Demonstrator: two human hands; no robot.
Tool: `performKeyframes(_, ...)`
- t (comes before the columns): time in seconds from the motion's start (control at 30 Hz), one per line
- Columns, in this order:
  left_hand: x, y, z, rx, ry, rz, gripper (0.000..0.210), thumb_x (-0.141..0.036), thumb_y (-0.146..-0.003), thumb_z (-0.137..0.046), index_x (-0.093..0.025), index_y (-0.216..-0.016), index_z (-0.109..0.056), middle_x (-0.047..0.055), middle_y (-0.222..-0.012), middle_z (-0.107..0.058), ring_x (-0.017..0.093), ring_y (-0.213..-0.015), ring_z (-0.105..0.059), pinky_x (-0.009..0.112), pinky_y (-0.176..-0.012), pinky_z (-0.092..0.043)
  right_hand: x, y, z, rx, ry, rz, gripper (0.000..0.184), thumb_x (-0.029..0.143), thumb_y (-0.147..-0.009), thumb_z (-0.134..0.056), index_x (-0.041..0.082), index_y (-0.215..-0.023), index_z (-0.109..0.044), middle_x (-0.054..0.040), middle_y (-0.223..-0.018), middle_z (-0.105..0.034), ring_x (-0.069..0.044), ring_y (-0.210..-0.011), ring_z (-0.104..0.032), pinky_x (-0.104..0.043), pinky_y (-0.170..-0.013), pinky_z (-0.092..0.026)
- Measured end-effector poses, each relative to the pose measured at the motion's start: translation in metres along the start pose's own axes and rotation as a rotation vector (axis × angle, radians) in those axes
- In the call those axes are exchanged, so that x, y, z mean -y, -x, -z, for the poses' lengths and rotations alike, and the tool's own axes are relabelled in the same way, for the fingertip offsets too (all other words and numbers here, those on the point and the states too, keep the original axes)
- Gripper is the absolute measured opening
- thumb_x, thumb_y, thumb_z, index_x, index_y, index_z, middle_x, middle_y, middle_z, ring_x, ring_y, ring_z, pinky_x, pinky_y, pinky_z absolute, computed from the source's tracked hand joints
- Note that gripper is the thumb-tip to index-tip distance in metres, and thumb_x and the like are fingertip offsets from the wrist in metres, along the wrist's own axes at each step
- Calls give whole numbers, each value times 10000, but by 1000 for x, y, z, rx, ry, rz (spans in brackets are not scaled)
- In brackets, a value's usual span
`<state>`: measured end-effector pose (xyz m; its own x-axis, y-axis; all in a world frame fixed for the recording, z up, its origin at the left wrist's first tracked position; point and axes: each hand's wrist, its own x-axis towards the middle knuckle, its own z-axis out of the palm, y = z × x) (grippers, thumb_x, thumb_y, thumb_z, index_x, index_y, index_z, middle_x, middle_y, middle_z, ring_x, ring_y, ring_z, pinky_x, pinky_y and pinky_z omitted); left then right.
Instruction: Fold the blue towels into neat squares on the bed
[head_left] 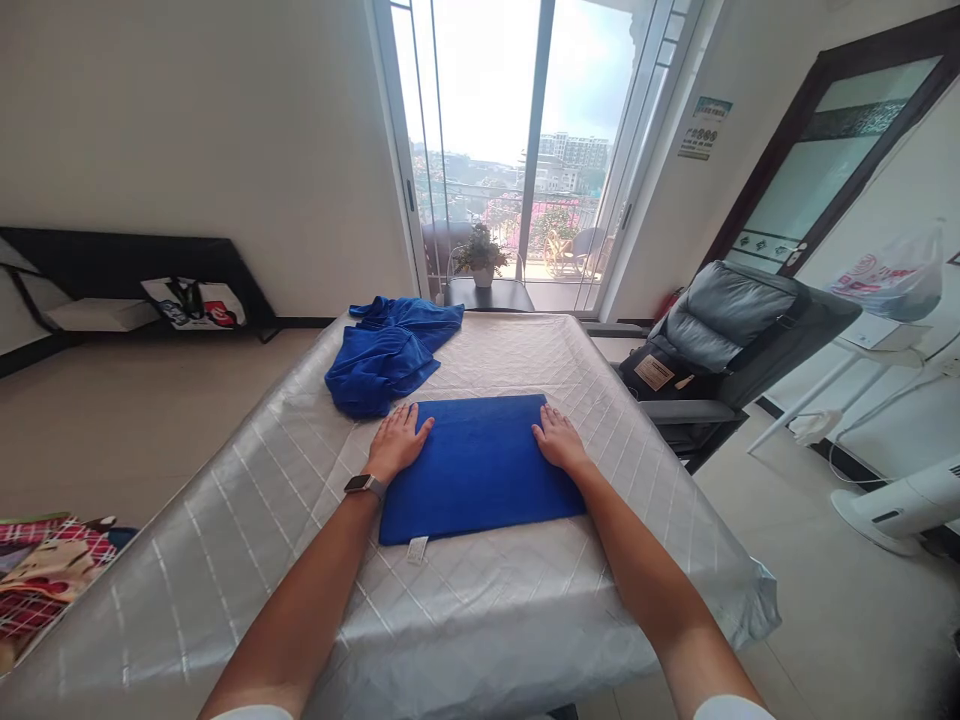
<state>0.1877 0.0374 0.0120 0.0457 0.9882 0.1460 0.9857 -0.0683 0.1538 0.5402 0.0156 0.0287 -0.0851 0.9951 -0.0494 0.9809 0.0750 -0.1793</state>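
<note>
A blue cloth (480, 465), folded into a neat flat rectangle, lies in front of me, with a small white tag (417, 549) sticking out at its near left edge. My left hand (397, 440) rests flat on its left edge, fingers stretched forward, a watch on the wrist. On the right edge lies my right hand (559, 438), also flat with the fingers extended. Neither hand grips anything. Beyond my left hand sits a second blue cloth (386, 360), crumpled in a loose heap.
The table has a silvery quilted cover (255, 500). A grey armchair (720, 340) with a black bag stands to the right, near a white fan (900, 505). Patterned fabric (52, 580) is at lower left. Behind the table, a potted plant (482, 255) stands by the glass door.
</note>
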Motion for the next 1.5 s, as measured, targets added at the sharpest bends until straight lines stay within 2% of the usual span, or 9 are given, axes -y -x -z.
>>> performKeyframes(0.23, -11, 15, 20, -133, -53, 87, 736, -558, -1029, -182, -72, -1506, -461, 200, -1580, -437, 333, -1404, -478, 454, -1129, -422, 3, 3, 4, -19, -56, 13, 667, 438, -1065, -212, 70, -1621, -226, -106, -1698, -182, -219, -1571, -150, -370, -1263, -89)
performKeyframes(0.37, -33, 27, 37, -217, -99, -24, 644, -490, -1041, -201, -110, -1422, -555, 162, -1498, -542, 320, -1315, -545, 446, -1079, -462, 4, 4, 3, -41, -57, 13, 662, 424, -1061, -226, 64, -1617, -236, -107, -1696, -188, -233, -1566, -171, -377, -1264, -98)
performKeyframes(0.47, -71, 37, 42, -187, -107, -160, 575, -459, -1044, -248, -134, -1327, -628, 159, -1398, -619, 314, -1271, -570, 448, -1078, -451, 4, 4, 2, -57, -63, 22, 657, 415, -1059, -226, 65, -1615, -248, -110, -1691, -207, -238, -1563, -185, -386, -1263, -110)
performKeyframes(0.6, -145, 39, 32, -96, -13, -395, 541, -473, -1051, -281, -161, -1260, -670, 158, -1301, -673, 301, -1215, -604, 436, -1063, -455, 4, 5, 2, -68, -70, 22, 658, 416, -1055, -227, 65, -1611, -263, -109, -1687, -225, -242, -1559, -199, -380, -1262, -114)
performKeyframes(0.73, -206, 18, 9, -97, 119, -425, 568, -488, -1058, -275, -154, -1378, -605, 153, -1435, -603, 274, -1356, -522, 403, -1152, -388, 4, 7, 4, -69, -65, 34, 644, 375, -1045, -242, 68, -1610, -270, -111, -1687, -220, -239, -1558, -204, -380, -1259, -125)
performKeyframes(0.83, -222, 3, -10, -38, 131, -402, 596, -496, -1058, -261, -164, -1480, -519, 144, -1551, -496, 293, -1471, -402, 460, -1216, -303, 3, 8, 4, -56, -59, 39, 625, 343, -1038, -254, 117, -1620, -268, -85, -1690, -217, -220, -1563, -191, -369, -1257, -131)
performKeyframes(1.03, -186, 3, -23, 76, 106, -330, 713, -591, -1043, -185, -159, -1579, -373, 136, -1648, -334, 278, -1545, -257, 464, -1262, -191, 4, 6, 2, -79, -72, 28, 644, 398, -1046, -244, 92, -1611, -282, -91, -1684, -234, -229, -1555, -215, -374, -1259, -127)
performKeyframes(1.37, -32, 24, -2, 60, -15, -51, 747, -584, -1031, -158, -125, -1601, -307, 150, -1666, -277, 296, -1553, -226, 514, -1255, -201, 3, 3, 1, -47, -57, 14, 654, 410, -1058, -220, 72, -1617, -244, -100, -1692, -202, -224, -1564, -179, -377, -1262, -107)
performKeyframes(1.5, -2, 34, -3, 19, -10, -7, 798, -595, -1027, -120, -61, -1589, -307, 198, -1659, -267, 317, -1541, -260, 501, -1242, -240, 3, 2, 1, -45, -27, 8, 653, 406, -1058, -220, 69, -1617, -246, -94, -1692, -203, -225, -1563, -185, -371, -1262, -103)
